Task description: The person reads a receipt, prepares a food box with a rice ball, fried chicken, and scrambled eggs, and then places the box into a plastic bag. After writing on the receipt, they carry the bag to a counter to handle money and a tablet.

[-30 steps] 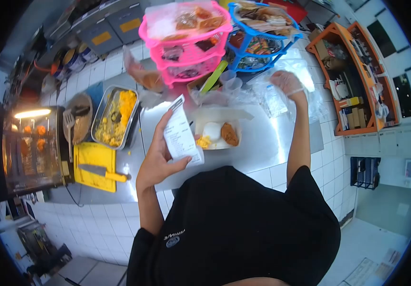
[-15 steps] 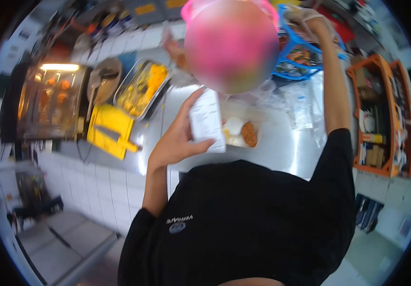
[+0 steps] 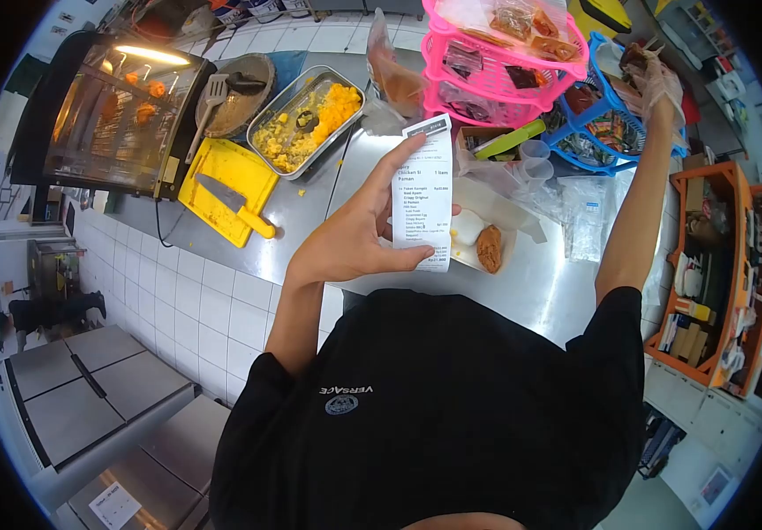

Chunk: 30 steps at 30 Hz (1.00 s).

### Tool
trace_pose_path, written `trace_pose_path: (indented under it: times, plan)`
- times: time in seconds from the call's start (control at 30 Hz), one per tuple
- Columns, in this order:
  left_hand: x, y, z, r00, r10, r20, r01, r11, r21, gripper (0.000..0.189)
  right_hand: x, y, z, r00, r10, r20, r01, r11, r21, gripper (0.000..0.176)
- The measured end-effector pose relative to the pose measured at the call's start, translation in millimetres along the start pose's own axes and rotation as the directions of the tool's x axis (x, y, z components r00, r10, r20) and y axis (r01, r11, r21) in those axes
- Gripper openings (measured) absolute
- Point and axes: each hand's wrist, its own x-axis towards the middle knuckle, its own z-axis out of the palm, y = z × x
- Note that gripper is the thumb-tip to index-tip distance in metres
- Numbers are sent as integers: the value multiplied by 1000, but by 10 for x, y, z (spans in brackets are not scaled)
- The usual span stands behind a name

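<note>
My left hand [image 3: 350, 225] is closed on a long white printed receipt [image 3: 422, 199], thumb in front and fingers behind. Just beyond the receipt, partly covered by it, a paper food box [image 3: 506, 258] holds white rice [image 3: 467, 229] and a brown fried piece [image 3: 489, 248]. My right hand [image 3: 655, 81], in a clear plastic glove, reaches to the far end of a blue basket [image 3: 600, 108] filled with small packets. Its fingers are mostly hidden, and I cannot make out whether they grip anything.
Stacked pink baskets [image 3: 487, 84] with sauce packets stand at the back. To the left are a metal tray [image 3: 284, 115] of yellow food, a yellow cutting board [image 3: 213, 212] with a knife [image 3: 231, 199], and a lit display warmer [image 3: 107, 115]. An orange crate rack [image 3: 708, 274] is at right.
The view has shifted and the blur over the pink baskets has cleared. My left hand still holds the receipt, now turned more squarely to view. My right hand stays at the blue basket.
</note>
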Motion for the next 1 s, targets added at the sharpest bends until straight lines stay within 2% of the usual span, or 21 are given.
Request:
trace_pose_path:
  times: [0.03,0.1,0.17,0.23,0.27,0.3,0.33,0.43,0.47,0.5,0.53,0.57,0.63,0.73,0.8,0.83,0.87,0.9,0.93,0.97,1.0]
  plan:
    - [4,7,10,1000,3,4,-3,1000,0,108,-49,-25,-7,999,-41,-21,45,974,222,44]
    - [3,32,34,1000,-27,6,27,998,-50,108,-35,-54,-30,1000,-3,-24,7,984,178,45]
    - [18,20,6,999,10,44,-11,1000,18,107,-39,-200,-50,999,19,-27,-15,990,142,46]
    - [-46,-11,11,997,23,74,-29,997,76,107,-255,-315,-81,991,89,103,-67,978,-198,46]
    - [-50,-7,5,998,9,67,-14,997,79,107,123,15,-163,994,-52,92,70,978,-194,48]
    - [-24,3,-9,998,6,56,-11,997,82,107,513,197,-247,994,-66,90,82,978,-191,48]
    - [-22,3,-9,999,12,50,-16,997,79,107,825,369,-314,971,-10,239,85,949,-304,44]
    - [-35,39,-36,997,-42,67,43,999,-13,107,-151,-409,-231,984,85,158,-28,943,-331,42]
    - [-54,39,-33,998,-19,55,19,1000,-9,107,-271,-528,-270,976,-205,67,207,804,-557,42]
    - [-92,27,-29,999,-3,41,3,1000,-6,106,-183,-467,-316,985,-164,52,171,969,-177,40]
    - [-111,12,-49,999,-5,36,5,1000,-8,106,-102,-414,-359,992,-122,36,111,966,235,38]
    - [-126,-12,-69,999,12,40,-13,1000,26,106,-230,-430,-371,992,-119,40,107,967,233,38]
    - [-132,-35,-73,999,30,45,-33,998,54,106,-740,-569,-453,956,-271,111,111,687,718,37]
    - [-137,-33,-66,1000,7,28,-6,999,-32,106,-1354,-637,-351,930,-280,239,1,651,759,42]
    - [-115,-36,-56,999,-19,27,20,999,-47,105,-1940,-796,-147,916,-272,295,-51,650,759,34]
    - [-100,-45,-54,999,-15,31,17,999,-49,105,-1838,-506,-196,891,-176,420,-159,744,649,25]
    - [-97,-58,-57,999,-14,33,15,999,-39,105,-2313,-609,21,908,-209,364,-61,792,607,23]
    - [-102,-65,-61,999,-15,35,16,1000,-27,105,-2644,-563,132,898,-102,429,-146,850,507,24]
    - [-95,-63,-68,999,-12,34,13,1000,-24,105,-2872,-322,175,829,-43,557,-204,905,373,25]
    - [-98,-66,-67,999,-25,37,26,999,-33,105,-3153,-244,264,774,129,620,-299,938,177,25]
    - [-107,-75,-64,998,-40,41,42,998,-44,105,-3361,5,340,738,161,655,-275,959,73,26]
